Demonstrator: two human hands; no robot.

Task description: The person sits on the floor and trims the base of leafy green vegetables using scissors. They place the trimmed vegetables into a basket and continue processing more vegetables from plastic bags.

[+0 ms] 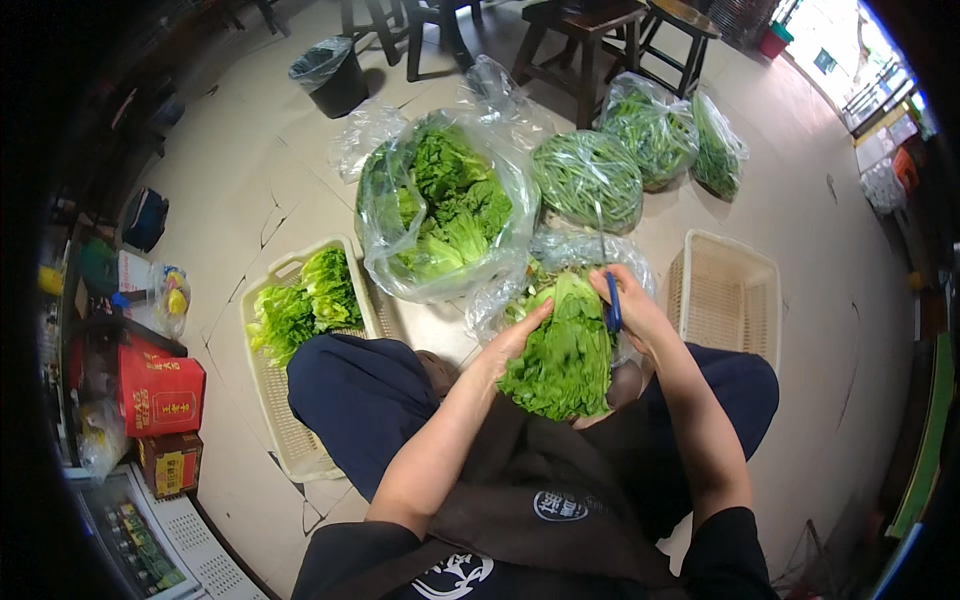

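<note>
My left hand (521, 335) holds a head of green leafy lettuce (568, 352) from its left side, leaves hanging toward my lap. In my right hand (630, 304) is a pair of scissors with blue handles (613, 302), at the right edge of the lettuce; the blades point away from me. Beneath and beyond both hands lies a crumpled clear plastic bag (637, 259) with plant trimmings in it. A large open plastic bag of lettuce (457, 217) stands just beyond, to the left. More lettuce (304, 300) rests in a cream plastic basket (289, 420) beside my left knee.
Another cream basket (731, 292) stands beyond my right knee. Bags of green beans (587, 176) and leafy greens (651, 135) lie ahead. Farther off are a lined black bin (334, 82) and wooden stools (585, 22). A red box (161, 390) is at the left.
</note>
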